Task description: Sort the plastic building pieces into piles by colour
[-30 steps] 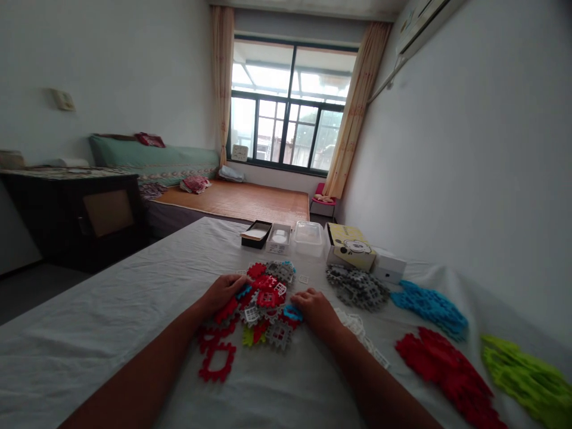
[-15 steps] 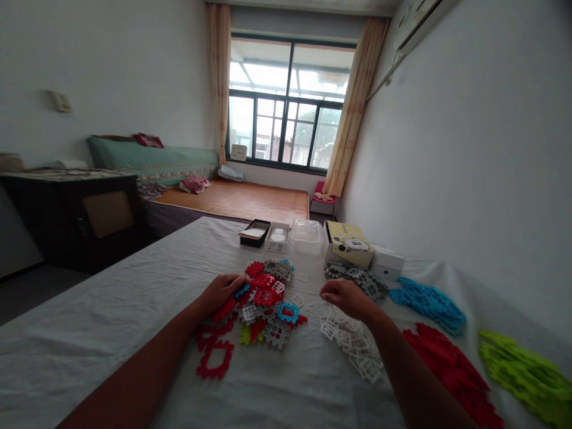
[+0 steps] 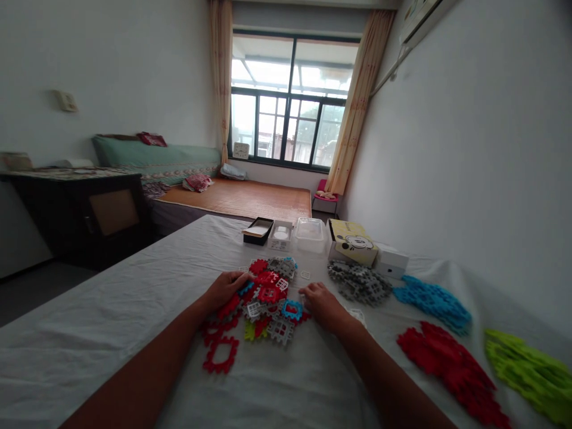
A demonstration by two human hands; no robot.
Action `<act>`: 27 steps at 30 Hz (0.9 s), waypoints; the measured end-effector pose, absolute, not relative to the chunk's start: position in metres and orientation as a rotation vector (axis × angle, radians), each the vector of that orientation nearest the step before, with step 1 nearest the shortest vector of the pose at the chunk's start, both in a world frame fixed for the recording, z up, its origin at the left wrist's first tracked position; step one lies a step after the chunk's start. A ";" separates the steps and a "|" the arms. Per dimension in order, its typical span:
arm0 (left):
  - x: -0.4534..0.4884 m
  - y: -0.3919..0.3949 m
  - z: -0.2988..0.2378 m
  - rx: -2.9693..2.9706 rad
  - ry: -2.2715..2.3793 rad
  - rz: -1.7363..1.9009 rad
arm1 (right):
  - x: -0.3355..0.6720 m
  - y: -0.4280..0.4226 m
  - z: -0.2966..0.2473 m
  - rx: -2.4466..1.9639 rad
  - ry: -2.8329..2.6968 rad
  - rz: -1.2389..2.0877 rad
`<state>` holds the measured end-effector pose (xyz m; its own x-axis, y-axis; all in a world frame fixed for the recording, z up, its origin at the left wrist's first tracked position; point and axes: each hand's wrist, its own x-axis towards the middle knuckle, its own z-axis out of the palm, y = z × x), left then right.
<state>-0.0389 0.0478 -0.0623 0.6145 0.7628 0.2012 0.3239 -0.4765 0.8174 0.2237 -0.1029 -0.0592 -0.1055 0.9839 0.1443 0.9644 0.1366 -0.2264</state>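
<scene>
My left hand point(image 3: 229, 288) lies on the left side of a mixed pile of toothed plastic building pieces, its fingers stretched over the pieces beside a blue piece point(image 3: 245, 288). My right hand point(image 3: 319, 302) is at the pile's right edge, fingertips closed on a small white window piece point(image 3: 302, 297), mostly hidden by the fingers. Between the hands lie red pieces point(image 3: 269, 294), a blue frame point(image 3: 292, 310), a grey piece point(image 3: 280, 329) and a lime piece point(image 3: 255, 331). A red frame point(image 3: 220, 356) lies nearest me.
Sorted heaps lie to the right: grey point(image 3: 360, 283), blue point(image 3: 432, 304), red point(image 3: 451, 369), lime point(image 3: 527, 372). White window pieces point(image 3: 357, 316) are partly behind my right forearm. Along the back stand a black box point(image 3: 257, 232), a white box point(image 3: 280, 236), a clear tub point(image 3: 310, 235) and a yellow box point(image 3: 353, 243).
My right hand has moved left, from above the white window pieces to the loose white window piece beside the pile. My left hand stays on the pile. The view has shifted slightly.
</scene>
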 end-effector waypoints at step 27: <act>-0.038 0.047 -0.062 2.065 0.864 0.719 | 0.238 -0.130 -0.022 -1.680 -2.148 0.328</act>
<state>-0.0378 0.0473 -0.0618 0.6104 0.7674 0.1963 0.3324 -0.4731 0.8159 0.2382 -0.1296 -0.0222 -0.2034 0.9658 0.1606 0.8740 0.2530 -0.4149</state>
